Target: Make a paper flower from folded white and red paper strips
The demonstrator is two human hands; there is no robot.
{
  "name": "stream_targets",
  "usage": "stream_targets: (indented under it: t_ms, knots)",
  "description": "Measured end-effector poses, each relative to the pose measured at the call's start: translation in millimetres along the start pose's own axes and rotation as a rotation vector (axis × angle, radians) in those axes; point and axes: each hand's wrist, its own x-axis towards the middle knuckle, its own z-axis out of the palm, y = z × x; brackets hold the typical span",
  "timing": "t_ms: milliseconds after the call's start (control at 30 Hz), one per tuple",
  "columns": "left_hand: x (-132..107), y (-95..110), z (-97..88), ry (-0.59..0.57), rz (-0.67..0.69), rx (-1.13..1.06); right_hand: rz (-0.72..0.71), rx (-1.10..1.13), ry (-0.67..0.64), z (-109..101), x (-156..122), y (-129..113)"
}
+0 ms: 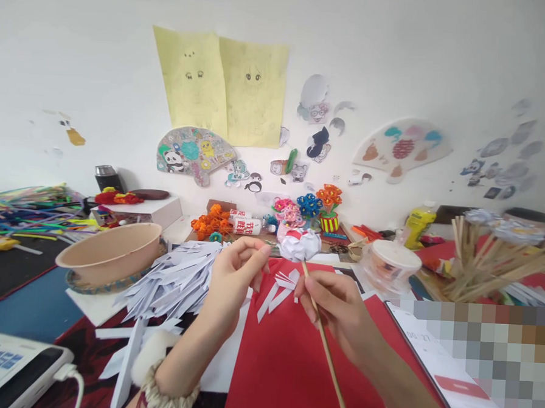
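One paper flower (300,244), white with a red patch on top, sits at the tip of a thin wooden stick (324,344) held above the red sheet (286,363) on the counter (33,310); the right hand (337,308) pinches the stick just below the bloom, fingers closed on it, apparently to keep it steady and upright; the left hand (236,272) meets the flower from the side, fingertips pressed together at a petal's edge, though whether they grip it cannot be told; loose white paper strips (277,292) lie just under the hands, a larger heap of white strips (170,284) to the left beside a tan bowl (110,253); a bundle of spare sticks (493,264) stands at the right.
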Motion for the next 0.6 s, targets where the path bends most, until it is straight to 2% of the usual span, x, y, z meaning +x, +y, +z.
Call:
stream_targets:
  t_ms: [167, 267, 333, 433, 600]
  knots:
    - [1.5, -3.4, -0.3, -0.011, -0.004, -0.015, -0.251, -0.16, 0.063, -7.3, 0.9, 3.0]
    - [1.6, -4.1, -0.3, -0.007, -0.01, -0.012, -0.342, -0.208, 0.106, -9.5, 0.6, 2.5]
    - [1.4, -4.5, -0.3, -0.002, -0.016, -0.014, -0.322, -0.152, 0.12, -8.2, 0.3, 0.0]
    - [0.5, -5.1, 0.2, -0.008, -0.031, -0.006, -0.199, -0.016, 0.12, -3.9, 0.1, -4.7]
    - [-2.3, -6.6, 5.6, -0.063, -0.089, 0.013, -0.031, 0.184, 0.035, -0.3, -0.1, -6.5]
